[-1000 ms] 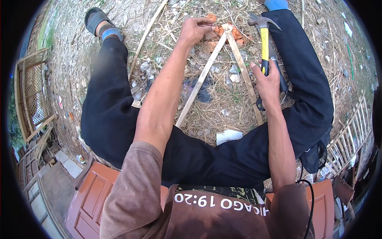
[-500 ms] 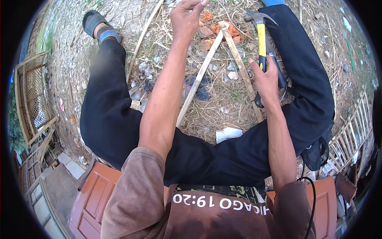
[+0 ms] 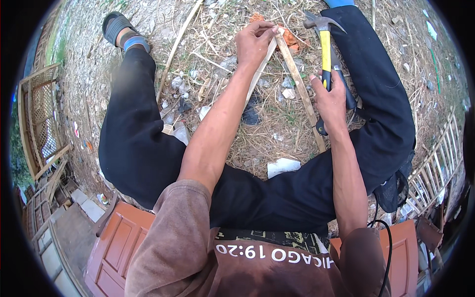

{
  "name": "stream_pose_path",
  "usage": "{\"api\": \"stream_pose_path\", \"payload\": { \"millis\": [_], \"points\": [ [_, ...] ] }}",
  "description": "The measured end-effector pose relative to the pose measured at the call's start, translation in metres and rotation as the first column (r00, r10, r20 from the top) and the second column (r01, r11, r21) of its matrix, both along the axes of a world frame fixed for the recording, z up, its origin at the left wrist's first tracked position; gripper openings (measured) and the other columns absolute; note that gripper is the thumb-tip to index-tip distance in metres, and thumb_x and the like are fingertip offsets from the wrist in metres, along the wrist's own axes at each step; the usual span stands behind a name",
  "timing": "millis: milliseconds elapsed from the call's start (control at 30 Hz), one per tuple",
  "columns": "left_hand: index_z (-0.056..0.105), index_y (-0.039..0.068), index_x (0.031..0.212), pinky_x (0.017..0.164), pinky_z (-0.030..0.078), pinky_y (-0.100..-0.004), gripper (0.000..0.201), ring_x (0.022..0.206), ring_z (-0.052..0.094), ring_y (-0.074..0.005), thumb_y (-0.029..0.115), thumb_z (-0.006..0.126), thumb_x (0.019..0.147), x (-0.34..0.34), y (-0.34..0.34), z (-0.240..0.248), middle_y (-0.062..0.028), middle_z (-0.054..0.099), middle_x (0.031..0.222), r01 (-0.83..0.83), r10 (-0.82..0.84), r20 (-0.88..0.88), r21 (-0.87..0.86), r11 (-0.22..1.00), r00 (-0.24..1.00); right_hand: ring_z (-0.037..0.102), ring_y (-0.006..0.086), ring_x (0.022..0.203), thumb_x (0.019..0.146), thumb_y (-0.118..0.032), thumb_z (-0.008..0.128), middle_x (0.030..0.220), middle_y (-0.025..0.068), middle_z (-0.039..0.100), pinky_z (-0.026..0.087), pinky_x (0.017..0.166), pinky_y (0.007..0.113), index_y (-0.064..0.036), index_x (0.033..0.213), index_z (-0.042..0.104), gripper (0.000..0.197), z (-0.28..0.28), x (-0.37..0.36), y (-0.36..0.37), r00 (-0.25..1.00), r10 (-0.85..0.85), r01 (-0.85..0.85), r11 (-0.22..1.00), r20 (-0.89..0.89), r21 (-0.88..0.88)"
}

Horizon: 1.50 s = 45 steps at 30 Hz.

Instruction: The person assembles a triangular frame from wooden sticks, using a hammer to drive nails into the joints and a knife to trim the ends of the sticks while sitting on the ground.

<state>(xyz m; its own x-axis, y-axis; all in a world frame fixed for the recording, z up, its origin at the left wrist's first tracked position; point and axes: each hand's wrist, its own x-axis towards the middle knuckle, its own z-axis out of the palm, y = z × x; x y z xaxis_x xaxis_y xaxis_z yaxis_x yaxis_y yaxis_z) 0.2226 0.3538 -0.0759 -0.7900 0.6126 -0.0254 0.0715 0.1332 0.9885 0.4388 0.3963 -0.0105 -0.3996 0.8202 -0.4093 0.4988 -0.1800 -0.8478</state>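
At the far left, a wooden lattice frame (image 3: 28,123) stands on the ground, and nearer, beyond the person's sandalled foot (image 3: 118,27), a long thin strip (image 3: 179,49) lies on the dry litter. Next comes the left hand (image 3: 255,43): half a second ago it was up at the top edge, off the wood; now it is back at the peak where two slats meet, thumb and fingertips drawn together, though I cannot tell whether they close on anything small. Its forearm now covers much of the left slat (image 3: 261,73), and the hand hides some of the orange brick pieces (image 3: 292,40) behind the peak. The right slat (image 3: 300,84) slants down toward the person's thigh, as before. Farther right, the right hand (image 3: 331,96), practically unmoved, grips the yellow-and-black handle of a claw hammer (image 3: 325,49), its head pointing away from the person.
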Motion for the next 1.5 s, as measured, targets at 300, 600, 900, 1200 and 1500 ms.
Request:
{"api": "stream_pose_path", "payload": {
  "millis": [300, 600, 900, 1200, 1500],
  "points": [
    [0.074, -0.001, 0.099, 0.076, 0.056, -0.0236, 0.014, 0.083, 0.07, -0.0111, 0.007, 0.075, 0.088, -0.001, -0.001, -0.004, -0.0081, 0.075, 0.09, 0.013, -0.018, -0.1, -0.046, 0.999, 0.995, 0.048, 0.012, 0.066, 0.087, -0.025, 0.072, 0.073, 0.0025, 0.052, 0.042, 0.063, 0.032, 0.0012, 0.103, 0.06, 0.033, -0.002, -0.002, -0.002, 1.0, 0.014, -0.014, 1.0, 0.0, 0.017],
    [0.075, 0.002, 0.101, 0.073, 0.057, -0.0233, 0.014, 0.08, 0.071, -0.0112, 0.01, 0.075, 0.089, 0.001, -0.001, 0.001, -0.0077, 0.076, 0.089, 0.006, -0.027, -0.193, -0.112, 0.994, 0.981, 0.047, 0.0119, 0.066, 0.088, -0.024, 0.072, 0.073, 0.0029, 0.051, 0.042, 0.061, 0.032, 0.0013, 0.102, 0.06, 0.032, -0.002, -0.001, -0.003, 1.0, 0.022, -0.022, 0.999, 0.007, 0.032],
    [0.075, 0.002, 0.101, 0.071, 0.057, -0.0237, 0.015, 0.079, 0.071, -0.0106, 0.01, 0.075, 0.089, 0.0, -0.002, -0.004, -0.008, 0.076, 0.088, 0.012, -0.03, -0.217, -0.084, 0.996, 0.976, 0.046, 0.0123, 0.065, 0.088, -0.026, 0.072, 0.073, 0.0026, 0.05, 0.041, 0.061, 0.033, 0.0014, 0.102, 0.06, 0.033, -0.003, -0.001, -0.003, 0.999, 0.037, -0.038, 0.998, 0.01, 0.05],
    [0.076, 0.004, 0.098, 0.068, 0.056, -0.024, 0.015, 0.077, 0.072, -0.011, 0.015, 0.077, 0.088, 0.0, -0.002, -0.005, -0.0081, 0.076, 0.085, -0.002, -0.024, -0.284, -0.093, 0.996, 0.958, 0.047, 0.0126, 0.066, 0.087, -0.026, 0.072, 0.073, 0.003, 0.051, 0.041, 0.061, 0.033, 0.001, 0.101, 0.06, 0.033, -0.001, -0.001, -0.004, 0.999, 0.041, -0.042, 0.999, 0.032, 0.024],
    [0.072, 0.01, 0.105, 0.064, 0.058, -0.0297, 0.022, 0.076, 0.075, -0.0182, 0.019, 0.078, 0.086, -0.004, -0.004, -0.007, -0.0079, 0.077, 0.087, 0.044, -0.077, -0.591, -0.07, 0.997, 0.803, 0.061, 0.0357, 0.063, 0.097, -0.019, 0.06, 0.07, 0.0204, 0.059, 0.044, 0.061, 0.045, 0.0016, 0.106, 0.057, 0.022, 0.008, -0.001, -0.006, 0.977, 0.2, -0.214, 0.912, 0.077, 0.349]
  ]
}}
